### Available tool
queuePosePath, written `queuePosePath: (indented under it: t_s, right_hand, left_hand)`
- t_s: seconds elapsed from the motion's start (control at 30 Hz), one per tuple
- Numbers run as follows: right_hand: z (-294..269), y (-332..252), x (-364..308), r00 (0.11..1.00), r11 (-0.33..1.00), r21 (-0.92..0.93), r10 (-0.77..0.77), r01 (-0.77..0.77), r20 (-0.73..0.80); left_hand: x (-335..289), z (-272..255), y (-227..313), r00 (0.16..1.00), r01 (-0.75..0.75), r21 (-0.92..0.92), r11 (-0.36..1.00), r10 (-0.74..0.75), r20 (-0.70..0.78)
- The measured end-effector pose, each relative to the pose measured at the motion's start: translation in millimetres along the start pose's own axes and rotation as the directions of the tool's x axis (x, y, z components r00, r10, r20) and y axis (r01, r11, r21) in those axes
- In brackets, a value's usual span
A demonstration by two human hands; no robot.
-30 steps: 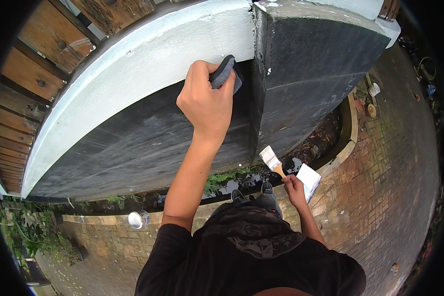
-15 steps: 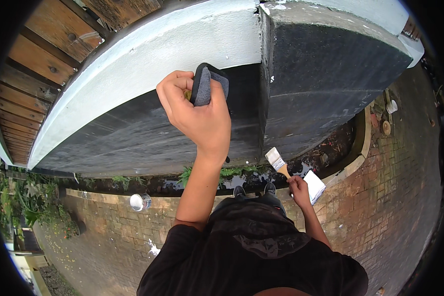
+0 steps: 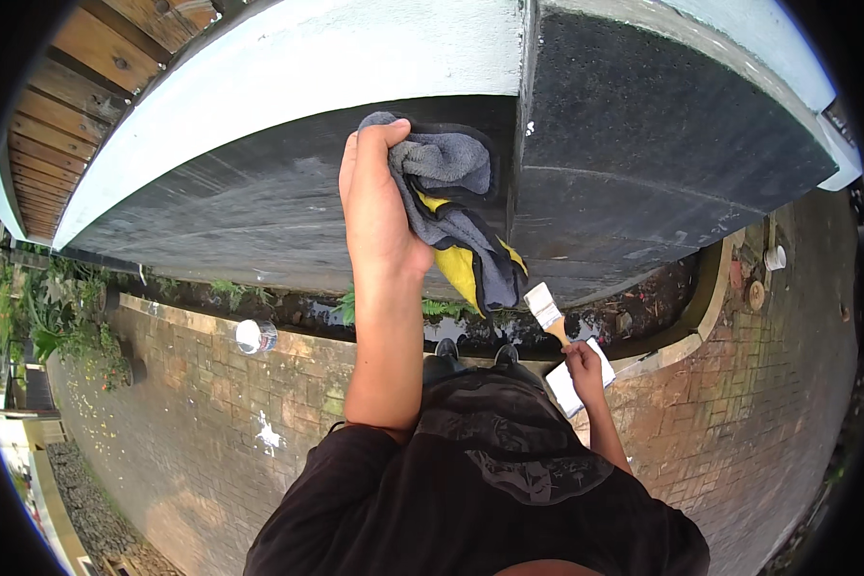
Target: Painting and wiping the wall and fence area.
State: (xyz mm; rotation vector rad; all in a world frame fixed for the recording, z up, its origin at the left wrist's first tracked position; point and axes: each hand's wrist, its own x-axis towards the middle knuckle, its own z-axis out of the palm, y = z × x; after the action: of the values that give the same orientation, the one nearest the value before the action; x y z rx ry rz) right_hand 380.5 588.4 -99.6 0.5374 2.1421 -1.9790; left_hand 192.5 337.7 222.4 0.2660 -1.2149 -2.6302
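My left hand (image 3: 384,206) is raised in front of the dark grey wall, fingers closed on a cleaning cloth (image 3: 446,163). The cloth is grey on one side and yellow on the other, with black edging, and its lower end hangs loose to the right. Just above it runs the white painted band (image 3: 355,67) of the wall. Lower down, my right hand (image 3: 583,365) grips a paintbrush (image 3: 547,309) by its wooden handle, the whitish bristles pointing up and left. A white, flat-looking thing (image 3: 568,392) shows beside that hand; whether I hold it too is unclear.
A paint-smeared bucket (image 3: 256,336) stands on the brick paving (image 3: 211,413) at left, near white splashes (image 3: 268,434). A ditch with a raised kerb (image 3: 710,307) runs along the wall foot. The dark block (image 3: 662,125) juts out at right. Wooden slats (image 3: 86,86) lie upper left.
The cloth, bunched in my left hand before, now hangs partly unfolded with more yellow showing. My left hand has turned. My right hand still holds the brush, and the view has shifted slightly.
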Motion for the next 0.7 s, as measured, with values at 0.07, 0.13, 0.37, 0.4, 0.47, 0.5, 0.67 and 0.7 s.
queuePosePath:
  t_s: [0.07,0.13,0.37,0.4,0.47,0.5,0.67,0.7]
  right_hand:
    - [-7,4,4,1.0,1.0,0.012,0.011,-0.011,0.02]
    - [-16,10,8,0.998,1.0,-0.001,-0.006,0.006,0.058]
    - [-35,15,12,0.993,0.999,-0.036,-0.002,0.007,0.118]
    - [-38,15,12,0.992,0.999,-0.043,-0.005,0.01,0.127]
    - [-43,20,13,0.993,0.997,-0.073,-0.004,0.013,0.115]
    - [-45,26,14,0.99,0.995,-0.075,-0.058,0.067,0.126]
    - [-55,26,15,0.995,0.997,-0.079,0.019,-0.011,0.098]
    - [-57,28,16,0.995,0.997,-0.077,0.019,-0.011,0.094]
  left_hand:
    - [-10,3,-1,0.998,-0.052,0.166,0.985,0.043,0.053]
    - [-13,13,-9,0.985,-0.159,0.257,0.953,0.172,-0.029]
    - [-32,27,-15,0.986,-0.156,-0.049,0.987,0.158,0.046]
    - [-33,28,-16,0.985,-0.164,-0.052,0.985,0.166,0.037]
    - [-34,32,-19,0.993,-0.081,-0.221,0.972,0.097,0.064]
    - [-34,33,-20,0.993,-0.087,-0.223,0.971,0.102,0.059]
    - [-31,40,-25,0.988,-0.103,-0.278,0.955,0.131,0.085]
    - [-31,41,-24,0.987,-0.104,-0.279,0.955,0.133,0.086]
